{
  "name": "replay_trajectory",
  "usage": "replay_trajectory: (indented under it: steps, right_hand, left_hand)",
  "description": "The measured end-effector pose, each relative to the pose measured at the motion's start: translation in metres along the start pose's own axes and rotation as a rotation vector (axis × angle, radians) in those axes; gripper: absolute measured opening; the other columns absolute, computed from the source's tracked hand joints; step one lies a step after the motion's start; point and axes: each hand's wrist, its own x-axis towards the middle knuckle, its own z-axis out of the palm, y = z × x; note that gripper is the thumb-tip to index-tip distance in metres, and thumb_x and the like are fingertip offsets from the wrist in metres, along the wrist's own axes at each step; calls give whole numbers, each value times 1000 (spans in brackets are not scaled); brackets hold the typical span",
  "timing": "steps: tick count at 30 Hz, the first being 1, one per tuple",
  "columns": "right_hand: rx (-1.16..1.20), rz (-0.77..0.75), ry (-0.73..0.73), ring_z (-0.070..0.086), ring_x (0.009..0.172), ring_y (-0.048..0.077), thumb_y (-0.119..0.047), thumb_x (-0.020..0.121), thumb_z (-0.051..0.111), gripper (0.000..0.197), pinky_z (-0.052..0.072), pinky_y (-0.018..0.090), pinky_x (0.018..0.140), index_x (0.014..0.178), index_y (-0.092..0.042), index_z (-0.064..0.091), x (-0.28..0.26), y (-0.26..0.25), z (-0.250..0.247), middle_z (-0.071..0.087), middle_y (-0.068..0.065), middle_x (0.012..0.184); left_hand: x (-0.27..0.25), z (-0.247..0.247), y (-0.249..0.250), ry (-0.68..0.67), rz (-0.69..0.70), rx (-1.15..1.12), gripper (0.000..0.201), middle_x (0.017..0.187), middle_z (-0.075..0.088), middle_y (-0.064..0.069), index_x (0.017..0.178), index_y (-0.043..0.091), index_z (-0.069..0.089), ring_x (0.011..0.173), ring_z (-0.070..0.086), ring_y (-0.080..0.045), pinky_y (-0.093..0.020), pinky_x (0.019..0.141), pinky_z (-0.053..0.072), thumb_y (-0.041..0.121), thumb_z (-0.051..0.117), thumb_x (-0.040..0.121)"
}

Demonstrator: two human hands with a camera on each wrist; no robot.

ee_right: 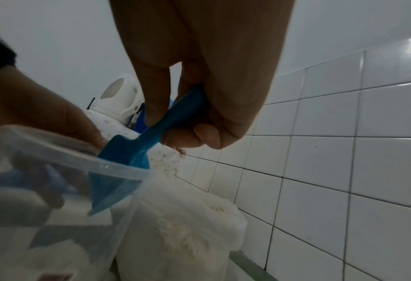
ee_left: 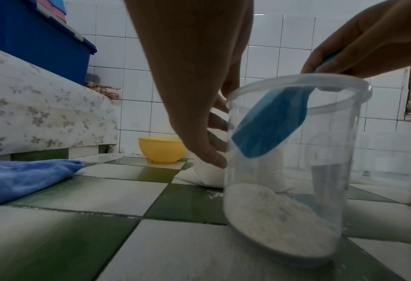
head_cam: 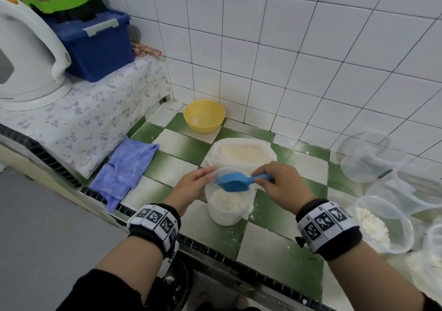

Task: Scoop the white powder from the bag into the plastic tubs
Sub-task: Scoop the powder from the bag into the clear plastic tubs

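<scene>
Clear tub [head_cam: 228, 205] stands on the green-and-white tiled counter [head_cam: 177, 167], just in front of the open powder bag [head_cam: 242, 154], white powder [ee_left: 271, 218] heaped in its bottom. Blue scoop [head_cam: 233, 181] tipped into tub mouth; right hand [head_cam: 284, 183] pinches its handle. Left hand [head_cam: 191, 186], fingers curved, holds tub wall. 1 yellow bowl [head_cam: 204, 115] behind by the wall
</scene>
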Motion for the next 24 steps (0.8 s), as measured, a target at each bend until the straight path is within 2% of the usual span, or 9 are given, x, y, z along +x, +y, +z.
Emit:
replay_trajectory:
  steps: [3, 6, 10, 11, 13, 16, 19, 21, 24]
  right_hand:
    - [128, 129, 22, 55, 62, 15, -24, 89, 61, 13, 40, 23, 57, 87, -17, 72, 2, 2, -14, 65, 2, 71]
    - [291, 227, 74, 50, 50, 6, -24, 88, 64, 13, 40, 16, 52, 80, -18, 72, 5, 11, -29, 63, 0, 61]
    - [529, 307, 233, 47, 51, 13, -16, 87, 62, 16, 39, 22, 55, 75, -19, 73, 8, 24, -46, 60, -2, 57]
    - [497, 316, 277, 48, 54, 14, -15, 88, 61, 15, 40, 22, 55, 78, -18, 72, 11, 27, -48, 60, -2, 60]
    - [284, 300, 318, 53, 64, 16, -18, 90, 58, 13, 39, 19, 57, 84, -16, 70, 17, 31, -47, 64, 0, 72]
    - [-43, 214, 327, 54, 82, 20, -16, 92, 54, 15, 36, 25, 68, 94, -9, 68, 26, 30, -38, 63, 5, 88]
    - [-350, 78, 260, 54, 93, 31, -7, 93, 47, 22, 42, 36, 79, 102, 1, 66, 33, 29, -23, 62, 15, 97]
    - [-453, 56, 211, 55, 93, 29, -10, 95, 44, 24, 43, 35, 81, 105, -1, 64, 40, 28, -17, 62, 13, 99]
    - [-471, 53, 136, 55, 96, 27, -11, 94, 45, 21, 45, 34, 84, 105, -6, 62, 53, 27, -10, 61, 10, 102]
  left_hand:
    - [-1, 1, 1, 5, -2, -6, 25, 119, 69, -3, 119, 28, 70, 108, 65, -26, -39, 79, 57, 25, 56, 99]
    - [-1, 1, 2, 10, -2, -5, 25, 119, 69, -3, 120, 28, 69, 108, 65, -27, -41, 79, 58, 24, 55, 99]
    - [-3, 2, 3, 5, 6, -23, 26, 119, 69, -3, 120, 26, 69, 105, 66, -24, -42, 79, 58, 21, 56, 98]
    - [-3, 2, 4, 8, 6, -26, 26, 119, 69, -4, 120, 26, 69, 104, 66, -23, -42, 78, 58, 21, 56, 98]
    - [-4, 4, 5, 13, 7, -28, 26, 119, 70, -2, 120, 25, 69, 102, 67, -21, -40, 76, 58, 21, 56, 98]
    - [-5, 8, 8, 24, 12, -37, 25, 114, 71, 1, 118, 24, 69, 88, 68, -10, -31, 63, 55, 22, 58, 97]
    - [-6, 10, 8, 32, 16, -59, 25, 110, 72, 2, 119, 23, 68, 80, 68, -5, -25, 57, 52, 21, 57, 97]
    - [-6, 10, 7, 29, 16, -61, 25, 112, 71, 2, 119, 24, 69, 84, 68, -7, -27, 59, 52, 21, 55, 97]
    - [-5, 10, 8, 25, 10, -62, 25, 114, 71, 0, 118, 25, 69, 89, 67, -12, -29, 63, 53, 22, 57, 96]
